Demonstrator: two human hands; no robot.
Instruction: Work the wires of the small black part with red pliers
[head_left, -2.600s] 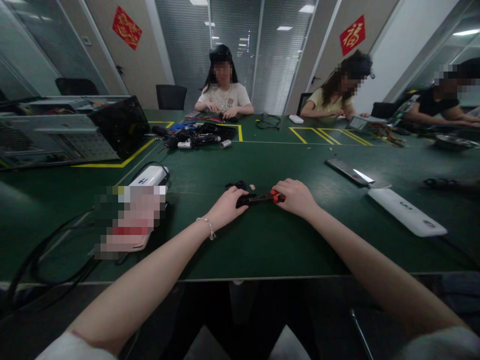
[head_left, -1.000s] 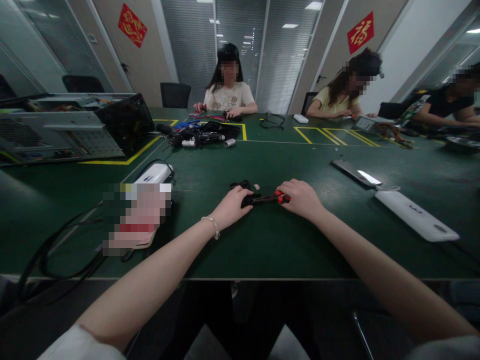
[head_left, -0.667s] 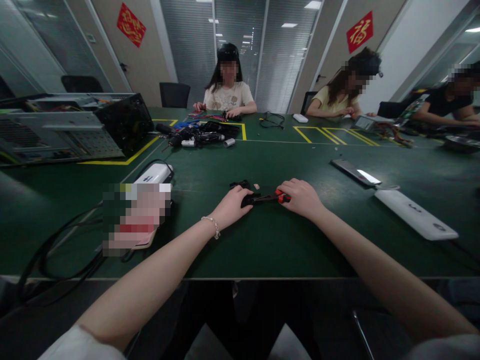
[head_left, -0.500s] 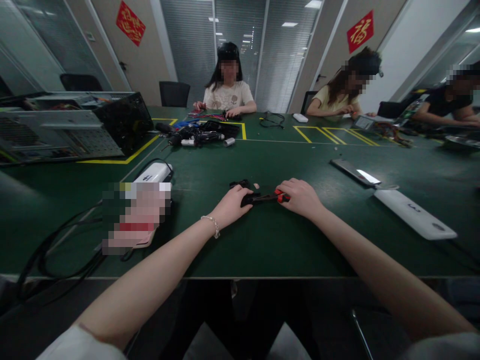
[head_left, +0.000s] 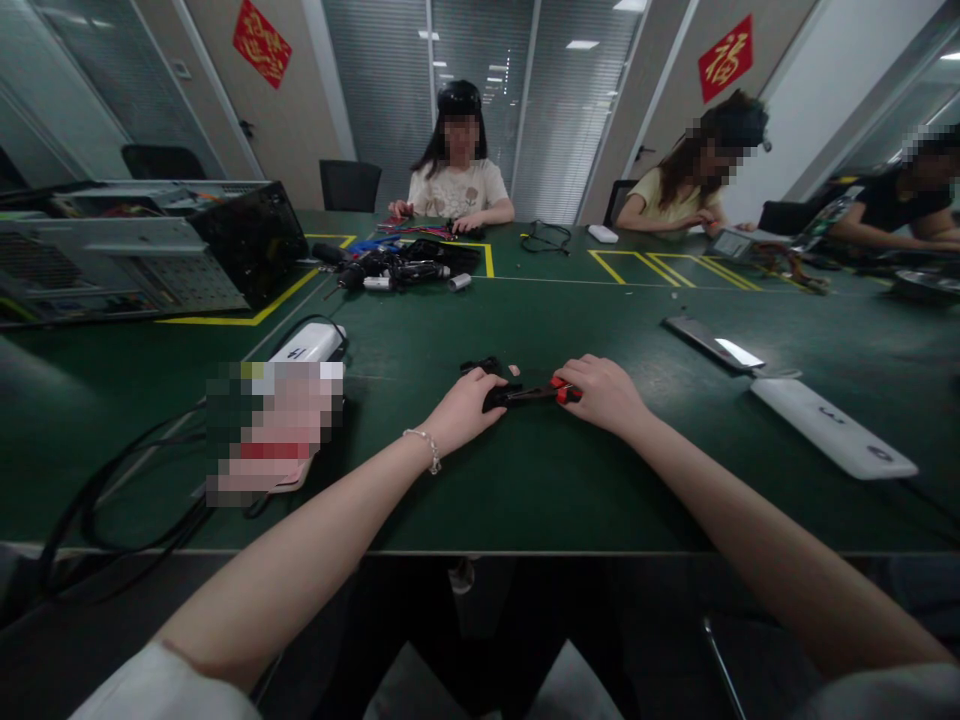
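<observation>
Near the middle of the green table, my left hand (head_left: 471,408) is closed on a small black part (head_left: 496,398), mostly hidden under the fingers. My right hand (head_left: 606,392) grips the red-and-black handles of what look like long-nose pliers (head_left: 534,393). Their thin dark jaws point left and reach the black part; whether they bite on it is too small to tell. Just beyond my left fingers lies another black piece (head_left: 480,365), and beside it a small pale scrap (head_left: 514,370).
A pink phone (head_left: 281,430) and a white power bank (head_left: 311,345) with black cables lie left. At right are a dark phone (head_left: 705,340) and another white power bank (head_left: 832,425). Farther back stand an open computer case (head_left: 150,260), a drill (head_left: 367,268) and several people.
Both hands stay almost in place around the black part and the pliers. The whole view has shifted slightly.
</observation>
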